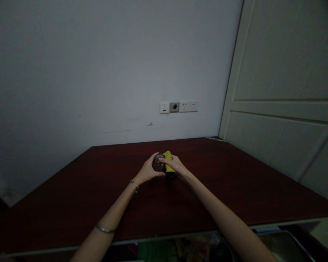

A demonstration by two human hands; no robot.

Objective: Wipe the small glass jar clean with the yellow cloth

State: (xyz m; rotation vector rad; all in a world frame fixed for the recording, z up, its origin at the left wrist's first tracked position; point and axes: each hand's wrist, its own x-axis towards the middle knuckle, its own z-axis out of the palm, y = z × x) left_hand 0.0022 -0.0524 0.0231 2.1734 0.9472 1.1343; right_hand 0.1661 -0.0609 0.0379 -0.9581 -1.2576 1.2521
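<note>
A small, see-through round container, perhaps a glass jar [159,166], is held just above or on the dark red tabletop [120,203]; I cannot tell which. My left hand [148,171] curls around its left side, thumb below and fingers above. In my right hand [178,166] is a yellow roll-shaped thing [168,156] with a black end facing me, tilted and touching or very near the jar's right side. The right thumb reaches across the yellow thing to the jar. Most of the right fingers are hidden behind it.
A pale wall [125,72] rises behind the table, with white sockets [188,106] and a grey switch plate [174,107]. To the right stands a cream panelled door [278,91]. Below the table's front edge, an open drawer holds a green item [155,251] and other dim things.
</note>
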